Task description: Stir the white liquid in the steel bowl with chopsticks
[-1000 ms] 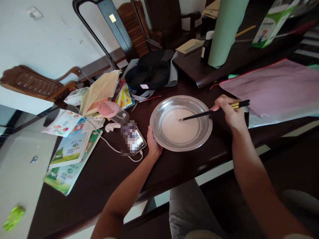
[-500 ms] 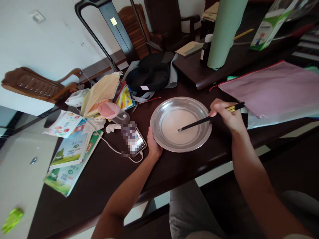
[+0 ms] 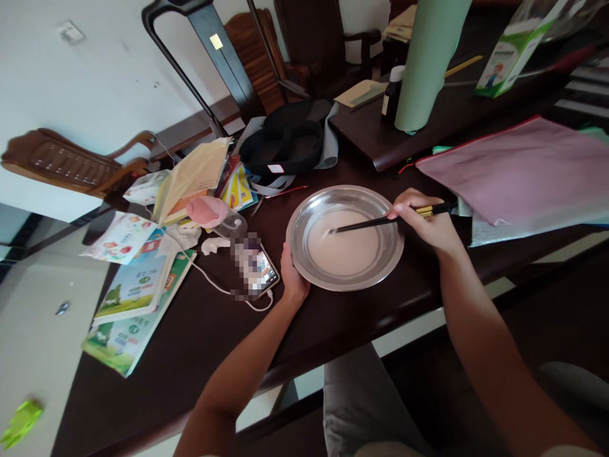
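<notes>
A round metal bowl [image 3: 392, 257] sits on the dark table with a pale, milky mixture [image 3: 343, 254] in it. My left hand [image 3: 295, 279] grips the bowl's left side, its thumb up along the rim and its other fingers hidden beneath. Black chopsticks with gold bands [image 3: 364, 224] are held in my right hand [image 3: 421, 219], above the bowl's right rim. Their tips dip into the mixture left of its middle. The chopsticks lie close together, nearly level across the bowl.
Left of the bowl lie a phone [image 3: 264, 270] on a white cable and a pink-lidded clear cup [image 3: 209, 212]. Booklets [image 3: 130, 301] cover the table's left side. Behind stands a black case [image 3: 285, 146]; a pink zip pouch [image 3: 504, 171] lies to the right.
My right hand has shifted slightly left and turned the chopsticks flatter. Their tips have moved left and away from me through the mixture. My left hand and the bowl stay put.
</notes>
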Motion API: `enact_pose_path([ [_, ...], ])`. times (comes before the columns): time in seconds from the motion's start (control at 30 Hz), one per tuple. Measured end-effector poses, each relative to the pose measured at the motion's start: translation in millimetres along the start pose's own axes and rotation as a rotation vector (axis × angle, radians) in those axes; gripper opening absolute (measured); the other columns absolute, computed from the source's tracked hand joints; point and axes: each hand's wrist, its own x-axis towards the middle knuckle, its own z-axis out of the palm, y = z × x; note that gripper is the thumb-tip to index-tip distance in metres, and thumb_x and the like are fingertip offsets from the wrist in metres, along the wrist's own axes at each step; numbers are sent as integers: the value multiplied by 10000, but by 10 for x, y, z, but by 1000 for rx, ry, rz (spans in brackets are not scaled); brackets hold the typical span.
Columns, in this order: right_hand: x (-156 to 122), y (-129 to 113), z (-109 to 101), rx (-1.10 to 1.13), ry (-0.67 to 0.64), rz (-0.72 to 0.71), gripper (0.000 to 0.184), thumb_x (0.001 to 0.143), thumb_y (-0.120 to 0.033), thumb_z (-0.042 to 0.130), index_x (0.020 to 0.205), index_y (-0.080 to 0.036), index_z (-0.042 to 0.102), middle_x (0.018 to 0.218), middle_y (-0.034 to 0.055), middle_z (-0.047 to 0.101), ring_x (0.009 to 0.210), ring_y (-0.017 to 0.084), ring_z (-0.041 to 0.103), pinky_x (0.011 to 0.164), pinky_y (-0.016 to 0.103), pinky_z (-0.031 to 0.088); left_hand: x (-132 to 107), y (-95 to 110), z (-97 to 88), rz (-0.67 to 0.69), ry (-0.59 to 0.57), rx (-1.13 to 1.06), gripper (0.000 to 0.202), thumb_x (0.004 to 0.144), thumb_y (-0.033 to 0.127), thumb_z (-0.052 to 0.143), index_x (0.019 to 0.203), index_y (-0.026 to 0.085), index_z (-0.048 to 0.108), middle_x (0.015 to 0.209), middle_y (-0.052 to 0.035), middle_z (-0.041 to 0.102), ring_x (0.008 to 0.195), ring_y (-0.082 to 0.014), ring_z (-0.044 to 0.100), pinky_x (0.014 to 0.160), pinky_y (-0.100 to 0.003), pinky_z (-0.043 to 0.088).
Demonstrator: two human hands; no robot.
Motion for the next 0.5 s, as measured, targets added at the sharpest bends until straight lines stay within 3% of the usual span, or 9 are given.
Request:
enact_pose_path([
  [0.07, 2, 20, -11, 3, 132, 3, 413, 914, -583, 675, 646, -275, 735, 665, 25, 653, 695, 204, 604, 712, 380, 465, -2, 1, 7, -4, 1, -5, 339, 899, 522, 644, 887, 212, 780, 1026, -64, 812, 1224, -290, 683, 1103, -420, 491],
  [0.13, -3, 32, -24, 74, 178, 5, 443, 934, -554, 661, 600, -267, 710, 627, 13, 625, 659, 191, 582, 698, 370, 450, -4, 4, 11, -7, 5, -9, 343, 917, 514, 620, 876, 214, 781, 1015, -61, 813, 1213, -285, 688, 1100, -414, 492],
  [0.27, -9, 4, -11, 88, -35, 1, 358, 918, -516, 700, 659, -276, 757, 694, 26, 683, 738, 211, 632, 724, 375, 474, 1, 3, -1, -1, -1, -2, 345, 910, 525, 631, 895, 216, 783, 1009, -54, 813, 1191, -275, 696, 1093, -410, 494],
  [0.33, -4, 3, -1, 20, -49, -11, 336, 902, -543, 712, 696, -284, 771, 731, 37, 704, 769, 223, 647, 744, 390, 487, 7, -2, -11, 0, -7, -1, 349, 897, 535, 647, 899, 214, 783, 999, -54, 812, 1186, -276, 697, 1091, -412, 493],
  [0.5, 0, 52, -28, 42, 185, 9, 444, 937, -570, 652, 610, -276, 708, 632, 15, 636, 678, 205, 604, 733, 395, 473, 14, -6, -23, -5, -11, -6, 350, 896, 529, 647, 904, 206, 782, 1007, -64, 810, 1190, -282, 695, 1093, -416, 487],
])
